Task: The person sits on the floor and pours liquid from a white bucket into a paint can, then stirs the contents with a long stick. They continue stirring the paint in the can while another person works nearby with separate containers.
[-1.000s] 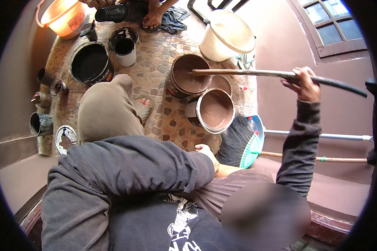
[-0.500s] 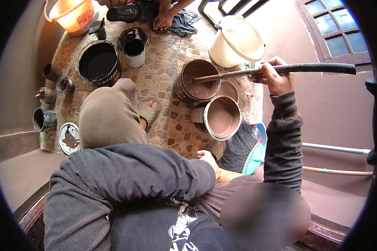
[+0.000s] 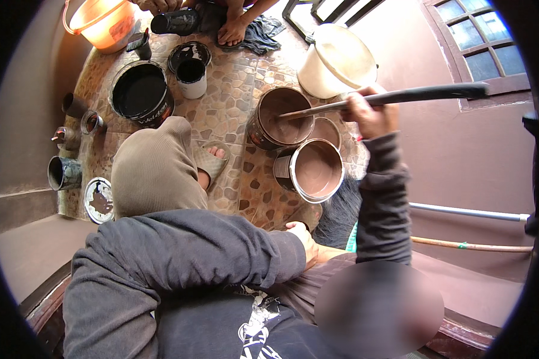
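Observation:
My right hand (image 3: 372, 112) grips a long stirring stick with a thick black upper end (image 3: 434, 93). The stick slants leftward, its wooden lower end dipping into brown paint in a dark bucket (image 3: 253, 133). Just below that, a second paint bucket (image 3: 341, 179) with a pale rim holds smooth brown paint. My left hand (image 3: 306, 244) rests against my bare lower leg, fingers curled; anything inside them is hidden. Behind the two buckets lies a round brown-smeared lid (image 3: 331, 130), partly covered.
Left stand a bucket of black paint (image 3: 156, 116), a white pot (image 3: 193, 88), several cups and a smeared lid (image 3: 91, 209). An orange bucket (image 3: 105, 27), a co-worker's hand (image 3: 156, 6) with a dark container (image 3: 175, 23), and a covered cream bucket (image 3: 317, 75) are farther off.
My right hand and forearm have moved left, and the stick's black end has shifted left with them. The lower end remains in the paint. My left hand stays at my leg.

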{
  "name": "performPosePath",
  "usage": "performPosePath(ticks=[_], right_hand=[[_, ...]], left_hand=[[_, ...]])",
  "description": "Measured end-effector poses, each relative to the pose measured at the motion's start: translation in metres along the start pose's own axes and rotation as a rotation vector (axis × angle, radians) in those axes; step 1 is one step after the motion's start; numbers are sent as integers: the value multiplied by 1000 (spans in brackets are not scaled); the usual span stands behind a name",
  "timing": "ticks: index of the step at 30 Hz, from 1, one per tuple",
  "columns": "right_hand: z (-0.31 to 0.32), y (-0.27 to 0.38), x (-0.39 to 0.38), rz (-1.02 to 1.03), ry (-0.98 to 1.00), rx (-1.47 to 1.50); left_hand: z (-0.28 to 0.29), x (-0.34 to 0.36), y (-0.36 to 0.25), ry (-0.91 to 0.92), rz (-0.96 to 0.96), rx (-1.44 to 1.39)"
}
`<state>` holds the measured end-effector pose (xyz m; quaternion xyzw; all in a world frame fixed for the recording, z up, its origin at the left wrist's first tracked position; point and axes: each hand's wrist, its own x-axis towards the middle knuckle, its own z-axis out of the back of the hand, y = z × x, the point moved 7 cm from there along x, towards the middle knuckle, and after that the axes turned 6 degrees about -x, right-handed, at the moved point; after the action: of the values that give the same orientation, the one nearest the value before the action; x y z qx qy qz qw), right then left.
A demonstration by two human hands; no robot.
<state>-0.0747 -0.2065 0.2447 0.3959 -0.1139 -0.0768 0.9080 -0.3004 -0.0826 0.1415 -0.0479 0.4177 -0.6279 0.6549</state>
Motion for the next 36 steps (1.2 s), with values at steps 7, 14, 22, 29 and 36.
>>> performPosePath(ticks=[7,14,22,29,36], right_hand=[[-43,-41,-1,23,-108,-18],[-46,-35,-3,106,-14,-113],[-46,-33,-3,163,8,-139],[-36,-53,-13,56,-161,73],[-44,-59,-21,14,-83,116]], left_hand=[[-47,68,16,-310,-36,61],[-40,62,16,-397,38,100],[-6,8,15,-152,19,97],[-16,39,24,48,228,84],[-29,46,24,-11,211,205]])
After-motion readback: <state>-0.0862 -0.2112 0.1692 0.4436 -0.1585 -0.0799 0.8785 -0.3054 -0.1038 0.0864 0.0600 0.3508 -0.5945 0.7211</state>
